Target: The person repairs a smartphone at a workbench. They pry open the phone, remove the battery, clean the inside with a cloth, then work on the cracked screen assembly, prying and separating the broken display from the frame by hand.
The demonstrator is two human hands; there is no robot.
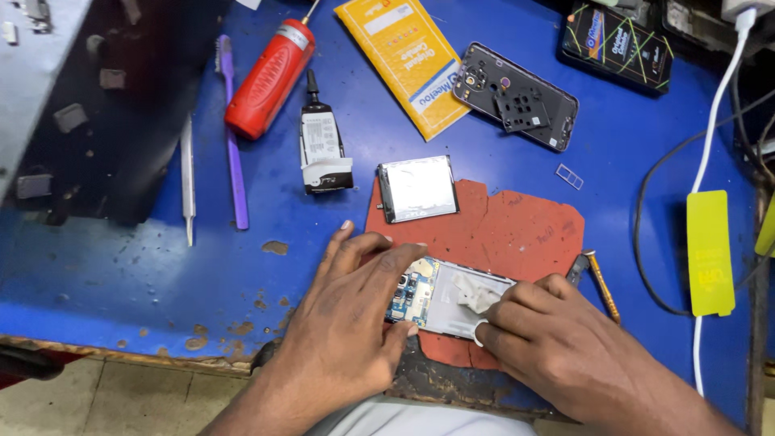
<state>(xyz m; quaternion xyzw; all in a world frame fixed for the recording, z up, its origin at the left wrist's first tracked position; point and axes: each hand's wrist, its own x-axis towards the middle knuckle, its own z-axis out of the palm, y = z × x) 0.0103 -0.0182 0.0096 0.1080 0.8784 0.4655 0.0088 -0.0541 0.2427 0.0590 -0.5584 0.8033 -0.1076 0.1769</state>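
1. Two hands: left (347, 323), right (557, 343).
2. One opened phone (444, 299).
3. One battery (417, 188).
4. One back cover (515, 95).
5. One red bottle (269, 79).
6. One glue tube (321, 141).

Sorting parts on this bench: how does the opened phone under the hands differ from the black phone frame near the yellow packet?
The opened phone lies on the red mat, held by both hands; the black phone frame lies untouched on the blue table. The opened phone shows a blue circuit board and silver plate; the frame looks dark and mostly hollow. Both lie flat, insides up.
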